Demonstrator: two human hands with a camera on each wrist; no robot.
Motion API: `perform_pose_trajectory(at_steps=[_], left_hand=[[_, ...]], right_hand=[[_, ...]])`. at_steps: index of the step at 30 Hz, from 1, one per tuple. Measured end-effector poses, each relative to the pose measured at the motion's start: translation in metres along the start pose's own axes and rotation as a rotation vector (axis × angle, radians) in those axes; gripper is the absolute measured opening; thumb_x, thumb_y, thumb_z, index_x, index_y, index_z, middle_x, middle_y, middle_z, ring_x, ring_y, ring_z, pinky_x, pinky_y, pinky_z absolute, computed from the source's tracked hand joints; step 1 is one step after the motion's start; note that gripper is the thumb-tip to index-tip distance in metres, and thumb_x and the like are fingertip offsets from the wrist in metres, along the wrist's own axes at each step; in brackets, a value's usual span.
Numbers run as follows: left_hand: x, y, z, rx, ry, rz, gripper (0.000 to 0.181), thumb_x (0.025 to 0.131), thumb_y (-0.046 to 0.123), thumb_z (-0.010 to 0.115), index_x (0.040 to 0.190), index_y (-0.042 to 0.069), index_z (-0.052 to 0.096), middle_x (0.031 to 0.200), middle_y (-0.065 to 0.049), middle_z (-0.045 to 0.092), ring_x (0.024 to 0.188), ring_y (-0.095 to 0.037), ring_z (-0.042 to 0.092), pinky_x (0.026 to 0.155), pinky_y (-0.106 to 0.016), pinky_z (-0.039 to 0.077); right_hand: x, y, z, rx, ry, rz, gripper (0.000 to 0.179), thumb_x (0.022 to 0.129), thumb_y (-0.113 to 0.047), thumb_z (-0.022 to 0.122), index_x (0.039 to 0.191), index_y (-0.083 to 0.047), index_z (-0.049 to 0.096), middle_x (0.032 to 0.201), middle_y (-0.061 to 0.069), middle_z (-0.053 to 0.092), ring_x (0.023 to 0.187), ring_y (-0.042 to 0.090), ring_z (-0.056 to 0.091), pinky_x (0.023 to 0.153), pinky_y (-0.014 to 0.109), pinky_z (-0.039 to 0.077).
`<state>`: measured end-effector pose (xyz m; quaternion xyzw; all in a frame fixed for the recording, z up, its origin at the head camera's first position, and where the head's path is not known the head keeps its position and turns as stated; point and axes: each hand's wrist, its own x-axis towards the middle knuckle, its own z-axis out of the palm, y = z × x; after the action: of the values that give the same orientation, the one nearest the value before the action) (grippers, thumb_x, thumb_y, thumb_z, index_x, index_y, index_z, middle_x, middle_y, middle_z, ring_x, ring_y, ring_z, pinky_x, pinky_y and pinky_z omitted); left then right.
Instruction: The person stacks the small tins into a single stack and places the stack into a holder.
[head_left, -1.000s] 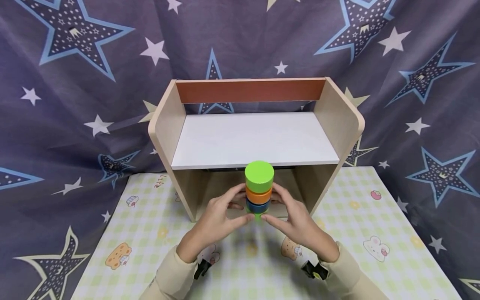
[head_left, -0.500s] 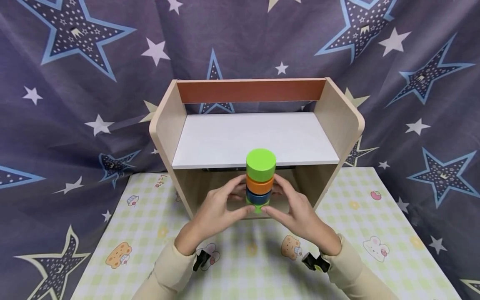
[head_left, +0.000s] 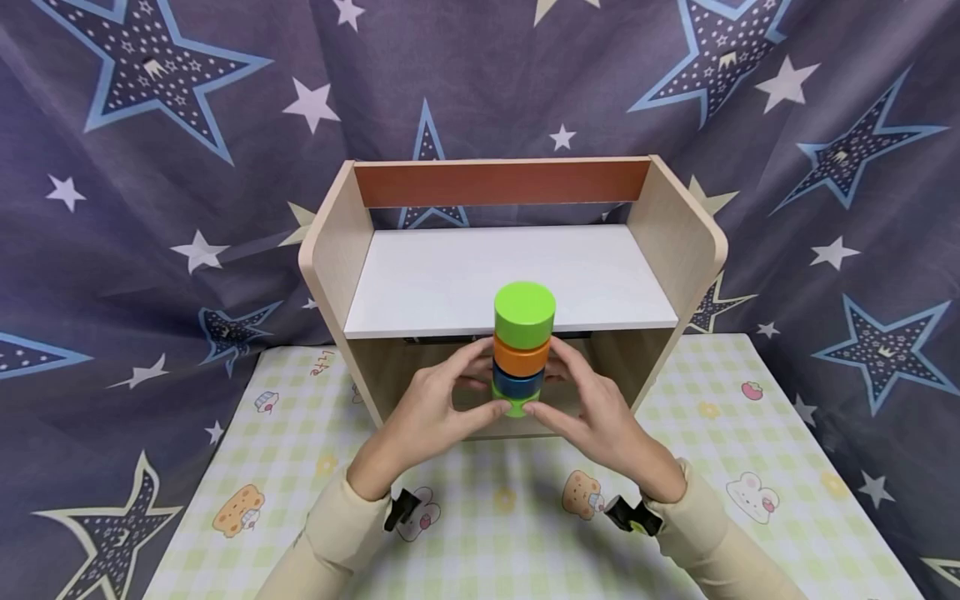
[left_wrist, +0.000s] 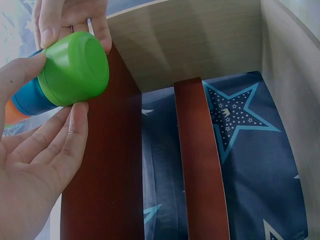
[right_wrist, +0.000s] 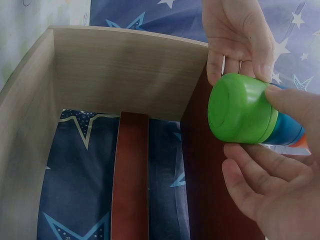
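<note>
An upright stack of round, cup-like pieces (head_left: 521,358) is held between both hands in front of the shelf unit. From the top it runs light green, orange, dark blue, then green. My left hand (head_left: 438,404) grips its left side, thumb near the bottom green piece (left_wrist: 75,67). Opposite, my right hand (head_left: 600,408) grips the right side, its thumb also low on that piece. The fingers curve round behind the stack, partly hidden in the head view. Both wrist views show the green underside uncovered. The top piece overlaps the front edge of the white shelf board (head_left: 420,275).
The shelf unit has pale wooden side panels (head_left: 675,208), a red-brown back rail (head_left: 502,183) and an open lower compartment (head_left: 412,358). It stands on a table with a green checked cloth (head_left: 300,500). A dark star-patterned curtain (head_left: 187,292) hangs behind and at both sides.
Both hands have raised the stack and moved it slightly toward the shelf unit. Its top now overlaps more of the white board. The grip looks the same, and the shelf unit has stayed put.
</note>
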<state>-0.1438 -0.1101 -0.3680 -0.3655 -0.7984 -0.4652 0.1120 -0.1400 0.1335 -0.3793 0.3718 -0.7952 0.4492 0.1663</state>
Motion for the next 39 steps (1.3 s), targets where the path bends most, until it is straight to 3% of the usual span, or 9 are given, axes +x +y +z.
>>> perform_pose_trajectory(at_steps=[10,20,29,39], left_hand=[[0.006,0.005,-0.005,0.004,0.017,0.003,0.075,0.087,0.018,0.081,0.151,0.013,0.042,0.124,-0.005,0.068,0.105,-0.012,0.066,0.087,-0.028,0.056],[0.018,0.007,-0.012,-0.012,0.053,0.042,0.074,0.085,0.015,0.083,0.148,0.008,0.046,0.121,-0.007,0.069,0.102,-0.013,0.067,0.085,-0.028,0.057],[0.030,0.016,-0.021,-0.044,0.077,0.047,0.072,0.084,0.011,0.083,0.147,0.008,0.048,0.119,-0.007,0.070,0.102,-0.014,0.067,0.087,-0.029,0.057],[0.045,0.021,-0.030,-0.022,0.092,0.024,0.071,0.087,0.017,0.082,0.148,0.012,0.047,0.120,-0.003,0.069,0.103,-0.012,0.067,0.089,-0.030,0.056]], right_hand=[[0.009,-0.005,-0.007,-0.006,-0.001,-0.025,0.090,0.082,-0.001,0.082,0.155,-0.007,0.030,0.127,0.011,0.065,0.111,0.021,0.065,0.091,0.042,0.055],[0.020,-0.010,-0.014,-0.017,0.024,-0.058,0.091,0.081,0.001,0.082,0.155,-0.005,0.030,0.123,0.011,0.067,0.108,0.022,0.066,0.092,0.041,0.055],[0.034,-0.015,-0.022,-0.009,0.035,-0.061,0.090,0.082,0.002,0.081,0.156,-0.008,0.030,0.125,0.009,0.068,0.104,0.020,0.067,0.089,0.048,0.055],[0.051,-0.017,-0.030,0.008,0.063,-0.063,0.087,0.083,0.001,0.080,0.155,-0.008,0.032,0.126,0.010,0.066,0.109,0.021,0.066,0.094,0.042,0.054]])
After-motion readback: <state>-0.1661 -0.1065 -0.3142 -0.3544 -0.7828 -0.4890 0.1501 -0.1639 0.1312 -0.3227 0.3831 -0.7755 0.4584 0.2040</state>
